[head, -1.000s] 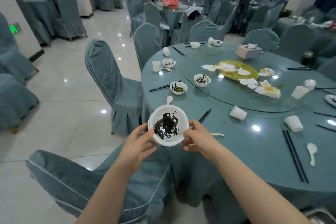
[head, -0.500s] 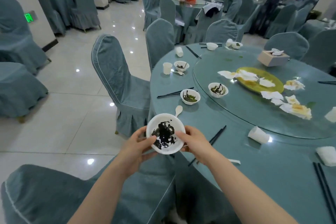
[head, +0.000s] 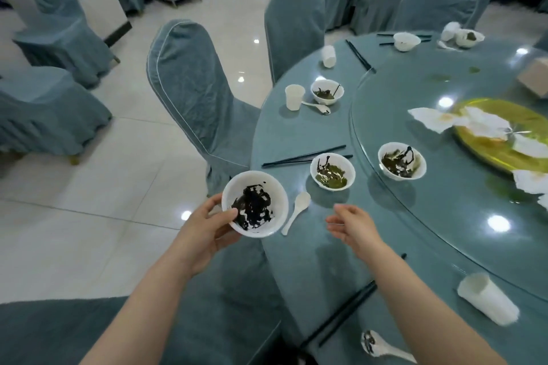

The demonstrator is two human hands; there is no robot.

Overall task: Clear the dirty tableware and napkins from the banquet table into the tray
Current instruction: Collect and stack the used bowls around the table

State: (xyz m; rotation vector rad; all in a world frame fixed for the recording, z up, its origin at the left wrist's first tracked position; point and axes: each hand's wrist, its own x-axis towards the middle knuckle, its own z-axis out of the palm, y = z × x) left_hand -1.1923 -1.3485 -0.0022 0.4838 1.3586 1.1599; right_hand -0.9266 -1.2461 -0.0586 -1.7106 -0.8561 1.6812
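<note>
My left hand (head: pixel 207 230) grips a white bowl (head: pixel 255 204) smeared with dark leftovers, thumb over its rim, held at the table's near left edge. My right hand (head: pixel 353 225) hovers over the table with relaxed fingers and holds nothing. A white spoon (head: pixel 296 212) lies between the two hands. Beyond it sits a dirty bowl (head: pixel 332 172) with black chopsticks (head: pixel 305 155) behind it. Another dirty bowl (head: pixel 402 160) stands on the glass turntable (head: pixel 444 216). Crumpled napkins (head: pixel 462 124) lie on a yellow plate (head: pixel 504 139). No tray is in view.
Farther back stand a paper cup (head: pixel 294 97), a bowl (head: pixel 327 92) and a spoon (head: pixel 317 107). A tipped cup (head: pixel 486 298), chopsticks (head: pixel 341 312) and a soiled spoon (head: pixel 382 347) lie near me. Covered chairs (head: pixel 195 89) ring the round table (head: pixel 311 261).
My right hand has let go of the bowl and moved right over the table. My left hand alone holds it now. The view has swung left and closer to the table.
</note>
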